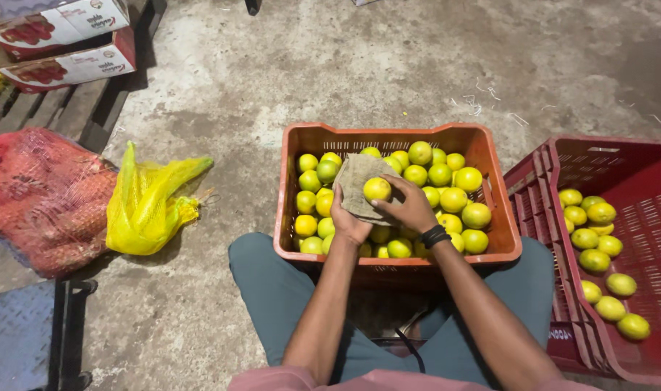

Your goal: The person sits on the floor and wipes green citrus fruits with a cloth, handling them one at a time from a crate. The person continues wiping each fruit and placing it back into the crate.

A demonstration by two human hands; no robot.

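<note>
- Cradling a burlap cloth (356, 185), the left hand (347, 223) sits mid-frame; the cloth could slip into the orange crate (395, 137).
- The right hand (411, 208) pinches a yellow citrus (377, 189); loose fingertips could let it roll off.

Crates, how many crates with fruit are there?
2. The orange crate sits on the floor between the person's knees, nearly full of yellow-green fruit. The red crate stands to its right, partly cut off, with fewer fruit.

yellow-green citrus fruits (453, 199) fill an orange crate (301, 137); the cloth (356, 181) is drab tan burlap. a red crate (620, 156), a yellow mesh bag (145, 206), a red net sack (40, 192), grey mottled floor (272, 80).
</note>
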